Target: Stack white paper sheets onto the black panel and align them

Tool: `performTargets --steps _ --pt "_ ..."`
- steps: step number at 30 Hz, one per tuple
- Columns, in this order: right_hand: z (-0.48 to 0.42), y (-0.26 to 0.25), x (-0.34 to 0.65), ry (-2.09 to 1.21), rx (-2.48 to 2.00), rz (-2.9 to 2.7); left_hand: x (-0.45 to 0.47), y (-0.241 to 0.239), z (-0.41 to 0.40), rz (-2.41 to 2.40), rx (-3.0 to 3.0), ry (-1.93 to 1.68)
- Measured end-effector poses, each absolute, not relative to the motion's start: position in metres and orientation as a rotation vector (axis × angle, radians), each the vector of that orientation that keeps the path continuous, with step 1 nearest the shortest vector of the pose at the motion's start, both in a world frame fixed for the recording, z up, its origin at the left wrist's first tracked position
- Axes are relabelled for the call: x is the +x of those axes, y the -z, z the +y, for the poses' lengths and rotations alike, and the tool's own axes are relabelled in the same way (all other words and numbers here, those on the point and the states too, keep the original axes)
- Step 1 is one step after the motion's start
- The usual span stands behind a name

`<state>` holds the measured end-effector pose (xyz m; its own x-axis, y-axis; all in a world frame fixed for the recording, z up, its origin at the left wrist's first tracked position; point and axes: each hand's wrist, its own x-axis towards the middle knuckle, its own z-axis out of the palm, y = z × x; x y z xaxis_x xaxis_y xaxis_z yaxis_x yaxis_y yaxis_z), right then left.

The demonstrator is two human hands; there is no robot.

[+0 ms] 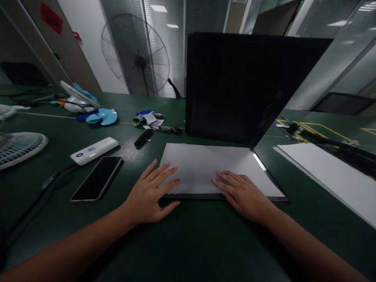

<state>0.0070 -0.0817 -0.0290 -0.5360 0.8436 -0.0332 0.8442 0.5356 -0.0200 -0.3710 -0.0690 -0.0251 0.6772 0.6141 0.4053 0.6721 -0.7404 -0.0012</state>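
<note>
On the green worktop (188,243) in front of me lies an open folder (217,172), its black cover (249,86) standing up at the far side and a white sheet facing up on the near half. My left hand (152,196) rests flat at the folder's near left corner, fingers (164,178) spread wide, the tips on the sheet and the palm on the worktop. My right hand (243,194) lies flat on the near edge toward the middle, fingers together and pointing left across the paper. Neither hand grips anything; both are open and only pressing down.

To do this well, I judge that the pressure should stay even and light, so the sheet lies square against the black border without creasing. My left fingertips pin the corner; my right palm should slide rather than drag, or the paper could buckle between the two hands. The upright cover looks free to fall forward, so I keep my wrists low and clear of it.

Left of my hand lie a dark phone (96,178) and a white power bank (94,150), near but not touching the folder. Another white sheet (331,176) lies well apart on the right.
</note>
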Motion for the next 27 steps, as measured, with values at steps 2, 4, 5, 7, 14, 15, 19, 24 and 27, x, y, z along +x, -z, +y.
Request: performTargets --steps 2,4,5,7,14,15,19,24,27 --pt "-0.081 0.036 0.011 0.041 1.458 2.817 -0.370 0.027 -0.069 -1.164 -2.797 0.398" --pt "-0.082 0.038 0.019 0.067 1.414 2.858 -0.368 0.032 -0.067 -1.250 -2.867 0.237" --pt "-0.082 0.037 0.024 0.080 1.426 2.855 -0.368 0.035 -0.066 -1.278 -2.893 0.186" --pt "-0.080 0.033 0.039 0.068 1.615 2.766 -0.368 0.040 -0.063 -1.300 -2.926 0.153" --pt "-0.062 0.017 0.119 -0.093 2.580 1.948 -0.370 0.045 -0.057 -1.395 -2.940 0.143" --pt "-0.059 0.017 0.126 -0.058 2.603 1.916 -0.370 0.045 -0.057 -1.410 -2.942 0.129" --pt "-0.054 0.024 0.130 0.035 2.689 1.858 -0.366 0.044 -0.058 -1.462 -2.921 0.114" --pt "-0.053 0.023 0.132 0.073 2.742 1.841 -0.369 0.040 -0.057 -1.543 -2.860 0.077" --pt "-0.057 0.014 0.161 0.005 2.836 1.713 -0.373 0.036 -0.055 -1.523 -2.889 0.058"
